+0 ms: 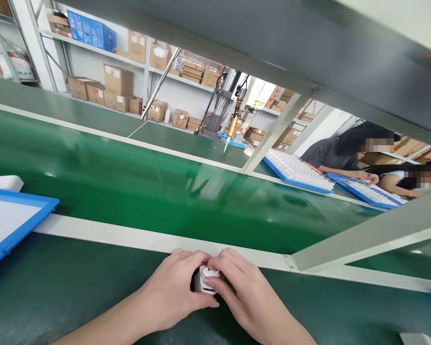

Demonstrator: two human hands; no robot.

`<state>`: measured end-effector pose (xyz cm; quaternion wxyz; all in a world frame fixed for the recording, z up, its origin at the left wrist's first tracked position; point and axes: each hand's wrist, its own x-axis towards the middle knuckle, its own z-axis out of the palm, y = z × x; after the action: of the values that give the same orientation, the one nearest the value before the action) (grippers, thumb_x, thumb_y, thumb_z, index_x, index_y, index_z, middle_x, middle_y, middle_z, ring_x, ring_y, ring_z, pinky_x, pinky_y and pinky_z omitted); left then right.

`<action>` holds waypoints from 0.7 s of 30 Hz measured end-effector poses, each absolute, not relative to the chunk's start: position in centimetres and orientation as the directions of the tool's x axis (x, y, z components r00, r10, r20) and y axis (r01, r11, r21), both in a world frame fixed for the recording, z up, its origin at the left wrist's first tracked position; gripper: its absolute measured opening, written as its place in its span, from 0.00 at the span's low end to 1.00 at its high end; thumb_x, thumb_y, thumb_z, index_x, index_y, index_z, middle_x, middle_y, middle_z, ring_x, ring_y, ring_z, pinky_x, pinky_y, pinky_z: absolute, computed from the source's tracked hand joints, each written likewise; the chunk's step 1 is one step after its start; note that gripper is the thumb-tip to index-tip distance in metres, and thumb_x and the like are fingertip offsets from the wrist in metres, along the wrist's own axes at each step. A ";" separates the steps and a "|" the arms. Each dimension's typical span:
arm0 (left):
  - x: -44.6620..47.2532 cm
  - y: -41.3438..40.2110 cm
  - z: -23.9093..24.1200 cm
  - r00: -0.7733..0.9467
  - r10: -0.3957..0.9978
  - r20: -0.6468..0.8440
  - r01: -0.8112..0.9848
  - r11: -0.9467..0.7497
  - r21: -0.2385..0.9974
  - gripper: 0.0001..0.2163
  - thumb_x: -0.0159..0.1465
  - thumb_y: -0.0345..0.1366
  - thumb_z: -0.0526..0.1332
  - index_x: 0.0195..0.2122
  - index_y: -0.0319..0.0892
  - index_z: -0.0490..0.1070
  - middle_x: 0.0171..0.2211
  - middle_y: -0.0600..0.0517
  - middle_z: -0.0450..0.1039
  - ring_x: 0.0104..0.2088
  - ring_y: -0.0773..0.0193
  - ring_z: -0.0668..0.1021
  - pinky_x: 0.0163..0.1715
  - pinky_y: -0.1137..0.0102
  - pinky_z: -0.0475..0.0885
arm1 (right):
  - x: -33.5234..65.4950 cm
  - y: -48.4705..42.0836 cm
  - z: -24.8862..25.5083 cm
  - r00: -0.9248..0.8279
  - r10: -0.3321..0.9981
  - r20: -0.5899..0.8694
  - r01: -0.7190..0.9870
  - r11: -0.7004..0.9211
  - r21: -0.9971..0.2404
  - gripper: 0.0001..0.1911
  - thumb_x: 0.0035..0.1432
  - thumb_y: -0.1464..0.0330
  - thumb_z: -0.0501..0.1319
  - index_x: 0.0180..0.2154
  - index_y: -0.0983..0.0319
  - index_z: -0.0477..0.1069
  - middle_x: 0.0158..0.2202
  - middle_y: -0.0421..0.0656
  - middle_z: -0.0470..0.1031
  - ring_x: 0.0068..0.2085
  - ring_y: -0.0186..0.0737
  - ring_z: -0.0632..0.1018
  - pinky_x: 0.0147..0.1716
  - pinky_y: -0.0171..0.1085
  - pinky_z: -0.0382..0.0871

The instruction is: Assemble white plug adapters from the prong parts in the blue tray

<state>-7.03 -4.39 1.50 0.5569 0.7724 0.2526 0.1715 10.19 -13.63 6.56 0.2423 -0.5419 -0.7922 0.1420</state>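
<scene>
Both hands meet over the dark green bench near the bottom middle of the head view. Between them is a small white plug-like block [207, 281] with a dark line across it and what look like short pins on top. My left hand [172, 290] curls around its left side, with thumb and fingers closed on it. From the right, my right hand [246, 292] pinches its upper part between thumb and forefinger. The fingers hide much of the block.
A blue-rimmed white tray [46, 208] lies at left, by a white piece [7, 183]. A green conveyor belt [129, 177] runs beyond the bench rail. A slanted post [373, 237] stands at right. Across the belt are a dispensing machine [232, 125], a filled tray [301, 170] and two people.
</scene>
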 end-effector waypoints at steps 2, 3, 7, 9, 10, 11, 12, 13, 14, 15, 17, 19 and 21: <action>-7.0 -4.4 1.5 0.814 0.581 -0.013 0.188 -0.242 0.952 0.16 0.57 0.30 0.76 0.42 0.48 0.73 0.42 0.62 0.76 0.47 0.58 0.72 0.44 0.70 0.62 | 10.1 -13.8 6.8 -0.296 0.929 0.221 0.793 0.368 -0.485 0.20 0.84 0.59 0.42 0.45 0.62 0.66 0.37 0.44 0.66 0.36 0.44 0.66 0.34 0.40 0.58; -7.0 -4.4 1.5 0.815 0.579 -0.011 0.183 -0.240 0.953 0.16 0.57 0.31 0.76 0.43 0.49 0.74 0.43 0.62 0.76 0.48 0.58 0.72 0.44 0.70 0.62 | 10.1 -13.8 6.9 -0.295 0.932 0.212 0.793 0.363 -0.489 0.20 0.84 0.59 0.42 0.44 0.62 0.65 0.37 0.44 0.66 0.37 0.44 0.66 0.34 0.40 0.58; -7.0 -4.5 1.7 0.814 0.580 -0.014 0.183 -0.234 0.955 0.16 0.57 0.30 0.76 0.43 0.49 0.75 0.42 0.62 0.76 0.47 0.58 0.72 0.44 0.70 0.63 | 10.1 -13.8 6.8 -0.302 0.936 0.179 0.802 0.351 -0.484 0.20 0.84 0.59 0.42 0.42 0.62 0.63 0.37 0.43 0.67 0.37 0.44 0.67 0.35 0.40 0.59; -7.0 -4.5 1.7 0.812 0.583 -0.019 0.188 -0.231 0.955 0.15 0.57 0.30 0.76 0.42 0.48 0.74 0.42 0.62 0.76 0.47 0.58 0.72 0.44 0.70 0.63 | 10.1 -13.7 6.7 -0.306 0.936 0.174 0.805 0.352 -0.478 0.19 0.84 0.61 0.43 0.40 0.62 0.62 0.37 0.43 0.67 0.37 0.44 0.67 0.34 0.40 0.58; -7.0 -4.5 1.7 0.813 0.583 -0.017 0.187 -0.232 0.954 0.15 0.57 0.30 0.76 0.42 0.48 0.74 0.42 0.62 0.76 0.48 0.59 0.72 0.45 0.70 0.63 | 10.1 -13.7 6.7 -0.309 0.936 0.167 0.807 0.352 -0.475 0.18 0.84 0.62 0.44 0.39 0.62 0.61 0.37 0.43 0.67 0.37 0.44 0.67 0.34 0.40 0.57; -7.0 -4.5 1.6 0.813 0.582 -0.013 0.185 -0.237 0.954 0.15 0.57 0.30 0.76 0.42 0.49 0.74 0.43 0.62 0.76 0.48 0.59 0.72 0.45 0.70 0.63 | 10.0 -13.6 6.8 -0.310 0.936 0.164 0.808 0.351 -0.473 0.17 0.83 0.63 0.45 0.39 0.62 0.61 0.37 0.42 0.67 0.37 0.44 0.66 0.34 0.40 0.57; -7.0 -4.5 1.6 0.814 0.580 -0.007 0.182 -0.243 0.953 0.15 0.57 0.31 0.75 0.42 0.49 0.74 0.43 0.62 0.76 0.49 0.59 0.72 0.45 0.70 0.63 | 9.9 -13.6 6.8 -0.310 0.937 0.164 0.812 0.350 -0.467 0.17 0.83 0.64 0.45 0.38 0.62 0.60 0.37 0.42 0.67 0.37 0.44 0.66 0.34 0.40 0.57; -7.1 -4.5 1.5 0.815 0.579 -0.003 0.179 -0.247 0.952 0.15 0.57 0.31 0.75 0.43 0.49 0.74 0.43 0.62 0.76 0.49 0.59 0.72 0.46 0.70 0.63 | 9.9 -13.6 6.9 -0.308 0.937 0.166 0.817 0.350 -0.458 0.16 0.82 0.65 0.45 0.38 0.62 0.60 0.37 0.42 0.67 0.36 0.44 0.66 0.34 0.39 0.57; -7.1 -4.5 1.5 0.815 0.579 -0.001 0.179 -0.250 0.952 0.15 0.57 0.31 0.75 0.43 0.49 0.74 0.43 0.62 0.76 0.49 0.59 0.72 0.46 0.70 0.63 | 9.8 -13.7 7.0 -0.303 0.938 0.170 0.822 0.347 -0.451 0.16 0.82 0.66 0.44 0.38 0.62 0.60 0.37 0.42 0.67 0.36 0.44 0.66 0.34 0.39 0.57; -7.1 -4.5 1.4 0.814 0.581 -0.002 0.182 -0.251 0.951 0.16 0.57 0.31 0.75 0.43 0.49 0.74 0.44 0.62 0.76 0.49 0.59 0.72 0.46 0.70 0.63 | 9.7 -13.7 7.1 -0.299 0.938 0.174 0.825 0.346 -0.447 0.15 0.82 0.67 0.44 0.38 0.62 0.60 0.37 0.42 0.67 0.36 0.44 0.66 0.33 0.39 0.57; -7.1 -4.5 1.3 0.813 0.582 -0.008 0.191 -0.254 0.948 0.17 0.57 0.31 0.75 0.44 0.50 0.74 0.44 0.62 0.76 0.49 0.59 0.72 0.46 0.70 0.63 | 9.6 -13.7 7.3 -0.292 0.940 0.175 0.830 0.340 -0.443 0.15 0.82 0.68 0.44 0.39 0.61 0.60 0.36 0.42 0.66 0.36 0.43 0.66 0.33 0.39 0.57; -7.0 -4.5 1.3 0.814 0.581 -0.004 0.188 -0.256 0.948 0.17 0.57 0.31 0.76 0.45 0.50 0.74 0.44 0.62 0.76 0.49 0.58 0.72 0.45 0.69 0.63 | 9.6 -13.8 7.3 -0.293 0.942 0.166 0.836 0.336 -0.433 0.14 0.81 0.69 0.44 0.39 0.61 0.60 0.37 0.42 0.67 0.36 0.44 0.66 0.33 0.39 0.57; -6.9 -4.5 1.2 0.814 0.581 0.002 0.181 -0.256 0.950 0.17 0.57 0.32 0.75 0.45 0.51 0.75 0.44 0.62 0.76 0.49 0.58 0.72 0.45 0.69 0.63 | 9.6 -13.9 7.4 -0.298 0.942 0.154 0.849 0.336 -0.407 0.13 0.81 0.69 0.44 0.40 0.61 0.61 0.37 0.42 0.67 0.36 0.44 0.67 0.33 0.39 0.57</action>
<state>-6.95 -4.49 1.24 0.5579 0.7717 0.2469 0.1795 9.58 -13.90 7.41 0.1851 -0.5626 -0.7960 0.1251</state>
